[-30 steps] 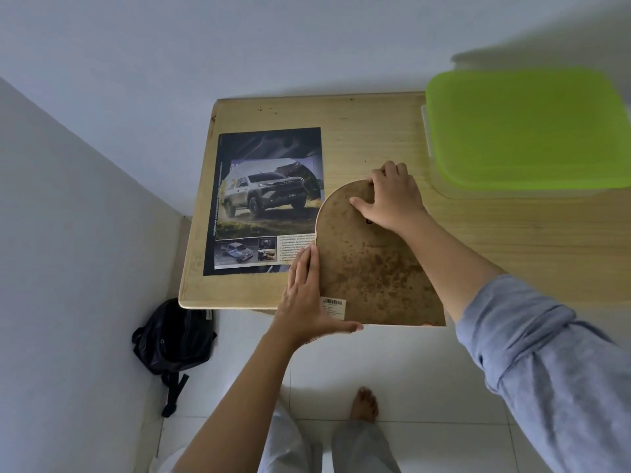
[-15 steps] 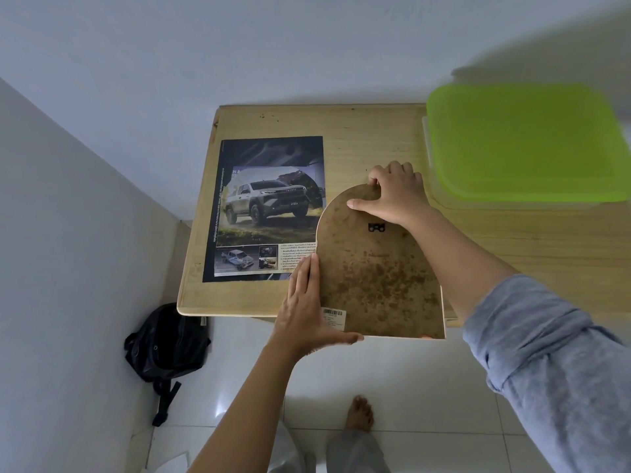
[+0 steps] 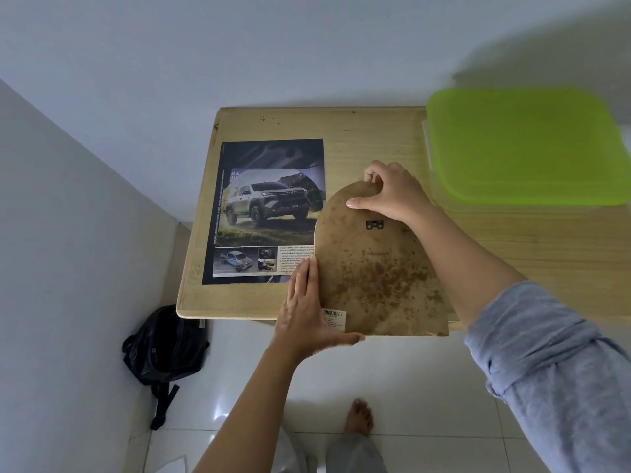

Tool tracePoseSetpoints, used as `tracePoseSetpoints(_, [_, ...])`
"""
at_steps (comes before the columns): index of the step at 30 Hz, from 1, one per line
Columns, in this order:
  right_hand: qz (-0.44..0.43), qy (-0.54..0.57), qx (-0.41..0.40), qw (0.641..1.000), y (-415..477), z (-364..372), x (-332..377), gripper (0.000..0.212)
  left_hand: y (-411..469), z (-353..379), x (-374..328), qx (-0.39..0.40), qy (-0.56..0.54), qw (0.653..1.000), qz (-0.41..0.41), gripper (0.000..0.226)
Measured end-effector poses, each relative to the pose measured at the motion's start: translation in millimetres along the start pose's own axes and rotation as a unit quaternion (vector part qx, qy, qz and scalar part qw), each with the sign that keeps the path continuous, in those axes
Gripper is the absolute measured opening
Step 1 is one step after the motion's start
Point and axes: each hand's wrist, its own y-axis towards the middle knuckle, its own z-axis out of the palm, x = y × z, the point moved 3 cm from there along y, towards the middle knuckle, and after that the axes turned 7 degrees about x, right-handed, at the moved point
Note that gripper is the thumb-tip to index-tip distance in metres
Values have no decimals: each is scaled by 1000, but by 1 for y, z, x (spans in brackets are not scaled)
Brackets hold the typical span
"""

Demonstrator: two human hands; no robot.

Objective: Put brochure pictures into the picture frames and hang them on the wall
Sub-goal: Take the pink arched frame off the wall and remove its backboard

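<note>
Change: right hand has curled; its fingers now pinch the arched top edge instead of lying flat.
Picture frame: face down, stained backing up, lower edge overhanging the table.
Left hand: grip closed on the frame's lower left corner.
Brochure picture: flat on the table, just left of the frame.
Green lid: far right.

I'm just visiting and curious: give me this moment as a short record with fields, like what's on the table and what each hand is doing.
Table: wooden, against a white wall
Brochure page: flat on the table, shows a pickup truck
Frame: arch-shaped, back side up, stained, overlapping the page's right edge
Hanger clip: on the frame's back, near the top
Left hand: gripping the frame's lower left corner
Right hand: pinching the frame's top
Green lid: on a box, far right
Black bag: on the floor
</note>
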Motion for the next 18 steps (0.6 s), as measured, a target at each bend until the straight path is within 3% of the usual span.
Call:
tracePoseSetpoints(6, [-15, 97, 46, 994, -4, -29, 3, 30, 0, 0, -1, -7, -5, 1000, -7, 146])
tracePoseSetpoints(10, [-2, 187, 85, 979, -14, -39, -11, 40, 0, 0, -1, -8, -8, 1000, -10, 146])
tracePoseSetpoints(14, [10, 346, 24, 938, -29, -33, -28, 49, 0, -1, 1, -9, -10, 1000, -7, 145])
tracePoseSetpoints(18, [24, 333, 59, 941, -46, -18, -37, 60, 2, -1, 2, -9, -5, 1000, -1, 145])
